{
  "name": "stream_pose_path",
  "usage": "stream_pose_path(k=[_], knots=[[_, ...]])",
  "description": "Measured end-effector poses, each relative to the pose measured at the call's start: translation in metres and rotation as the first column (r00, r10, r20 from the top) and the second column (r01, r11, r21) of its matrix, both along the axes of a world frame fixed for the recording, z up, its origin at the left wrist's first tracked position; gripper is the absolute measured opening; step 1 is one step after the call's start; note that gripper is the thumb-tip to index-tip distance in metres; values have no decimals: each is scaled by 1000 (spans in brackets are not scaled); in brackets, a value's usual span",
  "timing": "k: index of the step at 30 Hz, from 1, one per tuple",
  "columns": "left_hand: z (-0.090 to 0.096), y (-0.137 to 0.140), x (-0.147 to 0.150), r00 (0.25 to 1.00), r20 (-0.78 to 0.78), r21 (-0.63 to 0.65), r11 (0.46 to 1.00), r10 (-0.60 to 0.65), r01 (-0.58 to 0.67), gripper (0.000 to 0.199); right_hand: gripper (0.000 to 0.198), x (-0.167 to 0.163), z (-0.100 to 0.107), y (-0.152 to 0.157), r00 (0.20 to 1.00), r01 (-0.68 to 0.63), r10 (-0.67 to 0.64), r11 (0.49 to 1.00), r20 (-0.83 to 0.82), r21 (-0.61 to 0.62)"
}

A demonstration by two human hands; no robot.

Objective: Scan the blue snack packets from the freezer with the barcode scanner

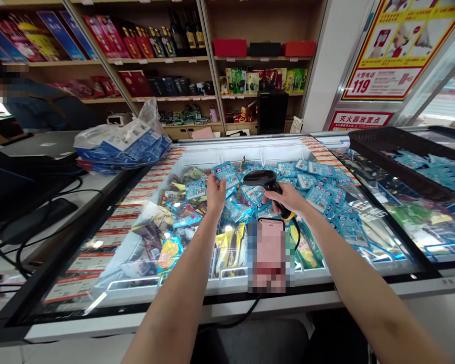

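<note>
Pinching blue packet [229,176] in left hand [215,193], gripping black scanner [258,177] in right hand [284,198], partly blocking strewn packets [320,196]; near phone [271,245], right of plastic bag [125,144].

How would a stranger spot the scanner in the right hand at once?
Find the glass-topped freezer across the middle, strewn with flat blue packets. Over it, the person's right hand grips a handheld scanner. Its black oval head and looping dark cable set it apart from those packets.
</note>
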State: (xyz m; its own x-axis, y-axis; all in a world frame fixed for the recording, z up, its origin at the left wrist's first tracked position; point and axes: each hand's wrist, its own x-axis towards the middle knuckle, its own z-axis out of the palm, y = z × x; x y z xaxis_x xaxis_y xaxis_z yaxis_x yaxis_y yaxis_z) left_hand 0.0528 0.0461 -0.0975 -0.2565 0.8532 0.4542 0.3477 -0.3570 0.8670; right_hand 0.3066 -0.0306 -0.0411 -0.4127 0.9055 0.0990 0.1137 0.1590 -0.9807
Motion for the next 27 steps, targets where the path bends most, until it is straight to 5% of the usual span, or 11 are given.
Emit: stream_pose_path(k=[6, 9, 12, 18, 19, 21, 22, 24, 27], knots=[[9, -13, -4, 973, -153, -31, 983, 175, -182, 33, 28, 9, 2, -1, 997, 20, -27, 996, -73, -87], [18, -25, -25, 877, -342, 3, 933, 339, -359, 35, 29, 16, 1, -1, 994, 32, -44, 992, -97, -119], [24, -37, -54, 766, -527, -7, 899, 369, -438, 36, 29, 21, -1, 0, 991, 34, -52, 989, -120, -146], [22, -53, -68, 639, -626, 119, 864, 448, -489, 77, 28, 27, -5, 0, 984, 50, -81, 981, -161, -185], [21, -54, -62, 630, -646, 177, 888, 430, -424, 75, 28, 27, -5, 0, 984, 48, -79, 981, -159, -189], [21, -53, -42, 653, -734, 197, 979, 186, -57, 59, 29, 28, -4, -1, 986, 48, -78, 979, -148, -196], [22, -52, -30, 641, -766, 165, 978, 44, 130, 51, 29, 28, -4, -1, 987, 52, -81, 979, -139, -199], [23, -47, -4, 561, -804, 60, 912, -198, 407, 48, 31, 29, -4, -1, 989, 59, -84, 978, -118, -201], [22, -41, 29, 482, -800, -71, 853, -358, 517, 51, 30, 29, -3, -2, 990, 69, -90, 979, -104, -191]])
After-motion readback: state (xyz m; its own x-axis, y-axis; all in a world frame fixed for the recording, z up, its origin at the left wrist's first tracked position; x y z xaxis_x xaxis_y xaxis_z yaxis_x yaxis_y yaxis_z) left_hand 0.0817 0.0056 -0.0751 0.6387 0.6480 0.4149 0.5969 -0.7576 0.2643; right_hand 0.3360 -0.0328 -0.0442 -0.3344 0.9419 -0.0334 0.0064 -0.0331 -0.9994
